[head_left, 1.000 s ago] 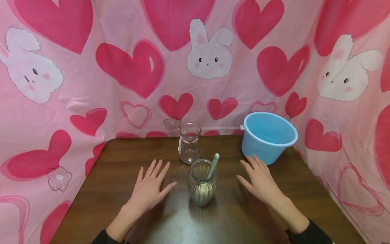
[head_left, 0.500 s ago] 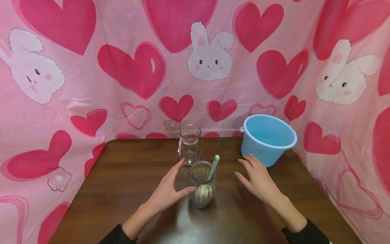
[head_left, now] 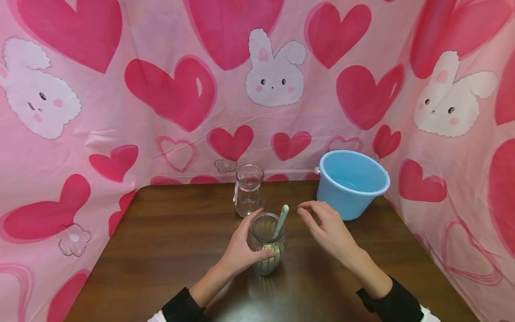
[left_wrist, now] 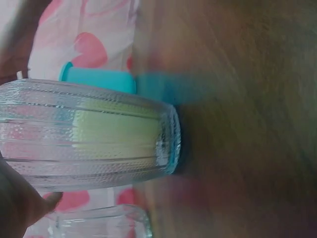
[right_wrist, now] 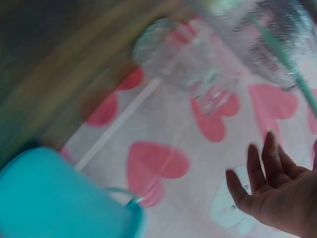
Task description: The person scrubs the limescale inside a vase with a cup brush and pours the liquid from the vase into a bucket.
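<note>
Currently the left hand (head_left: 242, 251) curls round a ribbed glass jar (head_left: 269, 243); the right hand (head_left: 327, 228), loosely bent, hovers toward the worktop's right edge (head_left: 427, 256)

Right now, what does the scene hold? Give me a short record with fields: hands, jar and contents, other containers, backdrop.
Left hand: curled round the ribbed jar, thumb across its front
Right hand: holding nothing, near but apart from the green stick
Ribbed jar: upright on the table, yellowish contents low inside
Green stick: stands in the jar, leaning right
Glass vase: upright, behind the jar
Blue bucket: back right of the table
Backdrop: pink, hearts and rabbits
</note>
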Motion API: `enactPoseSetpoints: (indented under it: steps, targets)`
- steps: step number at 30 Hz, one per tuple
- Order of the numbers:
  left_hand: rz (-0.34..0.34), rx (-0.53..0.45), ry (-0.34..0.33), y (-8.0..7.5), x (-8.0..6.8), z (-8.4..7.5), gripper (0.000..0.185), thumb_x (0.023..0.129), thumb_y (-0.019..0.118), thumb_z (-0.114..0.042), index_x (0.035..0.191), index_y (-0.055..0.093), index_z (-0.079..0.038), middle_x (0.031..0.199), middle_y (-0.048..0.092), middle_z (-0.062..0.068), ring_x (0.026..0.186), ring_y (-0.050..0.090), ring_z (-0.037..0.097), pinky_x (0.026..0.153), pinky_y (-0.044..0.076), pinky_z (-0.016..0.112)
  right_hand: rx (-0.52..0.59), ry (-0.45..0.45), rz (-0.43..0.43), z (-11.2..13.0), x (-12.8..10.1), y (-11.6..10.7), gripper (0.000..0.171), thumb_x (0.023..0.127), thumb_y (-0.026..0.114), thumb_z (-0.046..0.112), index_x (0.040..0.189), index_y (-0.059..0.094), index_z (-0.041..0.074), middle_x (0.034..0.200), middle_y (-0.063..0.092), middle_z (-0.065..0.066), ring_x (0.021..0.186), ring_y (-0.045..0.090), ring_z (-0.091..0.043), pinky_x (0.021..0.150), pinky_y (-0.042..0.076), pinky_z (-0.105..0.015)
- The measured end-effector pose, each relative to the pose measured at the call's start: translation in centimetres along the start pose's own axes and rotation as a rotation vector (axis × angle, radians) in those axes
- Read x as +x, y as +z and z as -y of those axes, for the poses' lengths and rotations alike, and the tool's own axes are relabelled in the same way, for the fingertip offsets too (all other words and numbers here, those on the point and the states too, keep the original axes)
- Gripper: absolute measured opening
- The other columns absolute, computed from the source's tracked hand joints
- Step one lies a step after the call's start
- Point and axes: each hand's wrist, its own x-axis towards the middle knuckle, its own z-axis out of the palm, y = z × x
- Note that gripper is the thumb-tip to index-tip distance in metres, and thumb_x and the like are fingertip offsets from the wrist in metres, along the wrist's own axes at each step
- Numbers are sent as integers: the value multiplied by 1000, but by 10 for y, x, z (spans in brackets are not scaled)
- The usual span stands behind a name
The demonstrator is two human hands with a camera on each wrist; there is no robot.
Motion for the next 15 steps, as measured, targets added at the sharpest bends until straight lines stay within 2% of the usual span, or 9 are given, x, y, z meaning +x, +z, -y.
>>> enactPoseSetpoints:
  steps: [5, 10, 15]
  targets:
    - [-28, -70, 21, 6, 2, 4, 86, 76, 92, -22, 150, 48, -21, 138, 63, 4, 122, 60, 26, 102, 50, 46, 108, -23, 4, 19, 7, 7, 21, 102, 67, 23, 122, 71, 16, 102, 69, 8, 95, 60, -11, 79, 56, -38]
    - [-41, -76, 49, 7, 3, 6, 84, 76, 92, -21, 148, 49, -20, 139, 62, 4, 122, 60, 28, 102, 50, 48, 140, -82, -34, 31, 16, 17, 16, 95, 77, 17, 111, 73, 16, 88, 64, 11, 83, 56, -8, 68, 55, -27]
    - [-51, -64, 68, 6, 1, 7, 88, 77, 91, -21, 152, 46, -22, 144, 58, 3, 126, 58, 28, 104, 49, 51, 143, -164, -31, 41, 20, 26, 12, 93, 77, 6, 98, 71, 15, 83, 60, 10, 79, 53, -9, 64, 55, -26]
